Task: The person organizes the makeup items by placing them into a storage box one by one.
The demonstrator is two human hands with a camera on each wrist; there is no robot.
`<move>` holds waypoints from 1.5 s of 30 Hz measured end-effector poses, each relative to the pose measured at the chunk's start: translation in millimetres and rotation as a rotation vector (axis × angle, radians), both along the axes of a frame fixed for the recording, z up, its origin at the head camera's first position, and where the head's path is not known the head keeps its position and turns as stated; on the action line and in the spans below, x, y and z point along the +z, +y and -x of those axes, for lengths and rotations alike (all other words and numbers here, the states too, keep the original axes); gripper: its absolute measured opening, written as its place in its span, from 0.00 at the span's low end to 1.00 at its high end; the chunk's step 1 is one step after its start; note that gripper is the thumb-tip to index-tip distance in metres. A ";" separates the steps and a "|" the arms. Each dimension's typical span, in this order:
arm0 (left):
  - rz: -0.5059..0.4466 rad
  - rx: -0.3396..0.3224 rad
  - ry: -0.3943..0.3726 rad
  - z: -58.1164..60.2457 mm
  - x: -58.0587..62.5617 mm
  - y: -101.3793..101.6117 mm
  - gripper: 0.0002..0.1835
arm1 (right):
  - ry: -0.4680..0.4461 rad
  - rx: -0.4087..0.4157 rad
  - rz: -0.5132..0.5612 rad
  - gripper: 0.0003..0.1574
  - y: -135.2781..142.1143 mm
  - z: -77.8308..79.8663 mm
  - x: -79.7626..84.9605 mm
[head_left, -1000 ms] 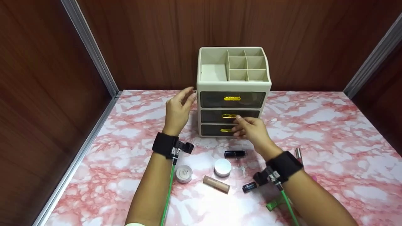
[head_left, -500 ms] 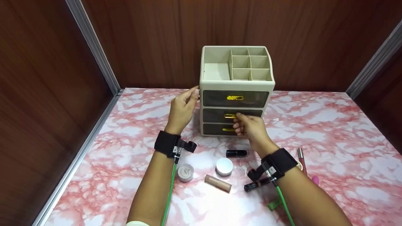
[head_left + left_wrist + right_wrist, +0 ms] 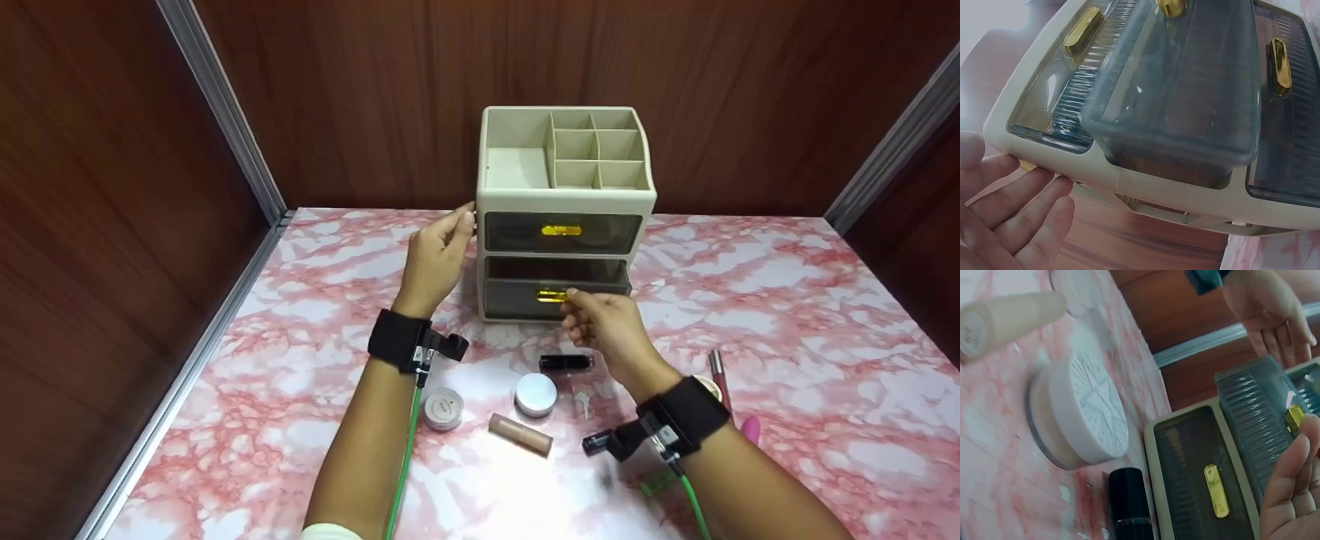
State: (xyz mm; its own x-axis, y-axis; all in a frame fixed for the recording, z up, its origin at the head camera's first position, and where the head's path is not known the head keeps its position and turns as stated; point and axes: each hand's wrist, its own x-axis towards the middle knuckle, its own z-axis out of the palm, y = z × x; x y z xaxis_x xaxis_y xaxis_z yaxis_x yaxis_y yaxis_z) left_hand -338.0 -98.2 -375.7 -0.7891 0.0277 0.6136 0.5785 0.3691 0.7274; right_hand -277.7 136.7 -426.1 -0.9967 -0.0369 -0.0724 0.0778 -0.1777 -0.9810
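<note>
A cream drawer organizer (image 3: 566,196) stands at the back of the table, its top divided into open compartments. Its middle drawer (image 3: 506,298), of smoky clear plastic, juts out over the bottom one and looks bare inside. My right hand (image 3: 611,326) pinches that drawer's gold handle (image 3: 551,296) between thumb and fingers. Against the organizer's left side rests my left hand (image 3: 436,262); in the left wrist view its fingers (image 3: 1044,202) lie fairly straight along the cream edge. The top drawer (image 3: 517,232) is closed, with dim shapes behind its front.
In front lie a black tube (image 3: 564,363), a white-lidded jar (image 3: 536,394), a small clear jar (image 3: 443,409) and a beige tube (image 3: 520,434). Under my right forearm are a dark tube (image 3: 596,442), a green item (image 3: 657,484), a pink item (image 3: 750,430) and a lip gloss (image 3: 718,375).
My left hand has come against the organizer's side. My right hand has taken the middle drawer's handle and pulled the drawer out toward me.
</note>
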 end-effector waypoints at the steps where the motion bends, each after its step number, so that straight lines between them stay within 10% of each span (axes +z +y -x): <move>1: 0.006 0.002 -0.002 0.1 -0.3 0.0 0.20 | -0.001 -0.003 -0.004 0.27 0.3 -3.2 -0.3; 22: 0.023 0.002 -0.013 0.5 -1.6 -0.7 0.20 | -0.009 0.024 -0.052 0.27 2.4 -62.6 -4.9; 45: 0.048 0.007 -0.008 0.9 -0.8 -0.9 0.21 | 0.062 0.030 -0.033 0.25 2.8 -68.5 -18.1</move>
State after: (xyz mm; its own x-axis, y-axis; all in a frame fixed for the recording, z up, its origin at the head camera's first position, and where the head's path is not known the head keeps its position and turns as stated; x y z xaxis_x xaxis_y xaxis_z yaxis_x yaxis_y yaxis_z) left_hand -339.0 -99.1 -376.5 -0.7942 0.0518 0.6054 0.5702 0.4080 0.7131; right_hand -209.3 139.6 -444.2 -0.9978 -0.0656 -0.0124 0.0217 -0.1435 -0.9894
